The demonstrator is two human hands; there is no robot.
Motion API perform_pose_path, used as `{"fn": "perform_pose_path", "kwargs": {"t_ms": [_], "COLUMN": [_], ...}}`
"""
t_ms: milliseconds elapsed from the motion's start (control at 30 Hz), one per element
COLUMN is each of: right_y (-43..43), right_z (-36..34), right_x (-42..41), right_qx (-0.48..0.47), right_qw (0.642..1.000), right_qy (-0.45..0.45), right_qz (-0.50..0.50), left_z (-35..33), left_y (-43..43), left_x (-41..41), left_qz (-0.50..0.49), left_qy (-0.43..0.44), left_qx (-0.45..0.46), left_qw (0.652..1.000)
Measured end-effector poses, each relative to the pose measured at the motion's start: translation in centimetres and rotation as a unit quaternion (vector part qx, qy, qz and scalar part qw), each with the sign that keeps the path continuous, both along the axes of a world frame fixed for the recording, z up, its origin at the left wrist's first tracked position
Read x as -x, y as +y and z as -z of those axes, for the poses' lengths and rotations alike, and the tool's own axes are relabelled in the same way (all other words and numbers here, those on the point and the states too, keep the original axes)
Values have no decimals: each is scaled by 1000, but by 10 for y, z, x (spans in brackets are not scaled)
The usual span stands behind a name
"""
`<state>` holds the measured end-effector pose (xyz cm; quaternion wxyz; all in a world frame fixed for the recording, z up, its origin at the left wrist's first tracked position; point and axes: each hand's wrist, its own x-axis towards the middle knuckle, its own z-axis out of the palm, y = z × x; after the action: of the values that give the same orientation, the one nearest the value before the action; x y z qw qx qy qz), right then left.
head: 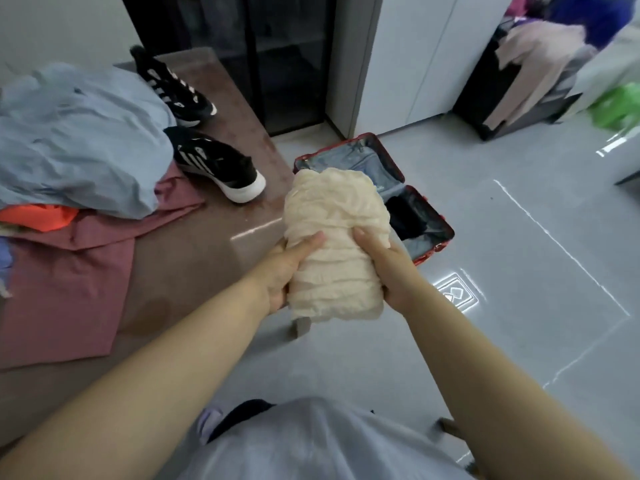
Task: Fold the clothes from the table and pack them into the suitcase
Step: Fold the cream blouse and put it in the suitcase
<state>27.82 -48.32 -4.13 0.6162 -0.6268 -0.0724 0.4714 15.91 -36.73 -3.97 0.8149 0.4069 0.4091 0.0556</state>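
Observation:
A folded cream crinkled garment [336, 237] is held in the air between both hands, past the table's right edge. My left hand [287, 271] grips its left side and my right hand [384, 268] grips its right side. Behind it on the grey floor lies the open red suitcase [440, 233], with blue denim [363, 161] in its far half and something black [405, 213] in its near half. On the brown table [194, 265] at the left lie a light blue garment [79, 140], a pink garment [69, 299] and an orange one [38, 216].
Two black sneakers [218, 164] with white stripes stand at the table's far end. A dark glass cabinet [277, 57] and a white cabinet [408, 57] line the back. A black rack with draped clothes [519, 74] stands at the far right, beside a green bag [620, 105].

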Motion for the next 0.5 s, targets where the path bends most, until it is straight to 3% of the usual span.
{"fn": "perform_pose_path", "kwargs": {"t_ms": [500], "right_y": [-74], "right_z": [76], "right_x": [-192], "right_qx": [153], "right_qw": [974], "right_qy": [94], "right_qz": [141], "left_z": [75], "left_y": [-49], "left_x": [-232], "left_qz": [113], "left_qy": [144], "left_qx": [79], "left_qw": [980]}}
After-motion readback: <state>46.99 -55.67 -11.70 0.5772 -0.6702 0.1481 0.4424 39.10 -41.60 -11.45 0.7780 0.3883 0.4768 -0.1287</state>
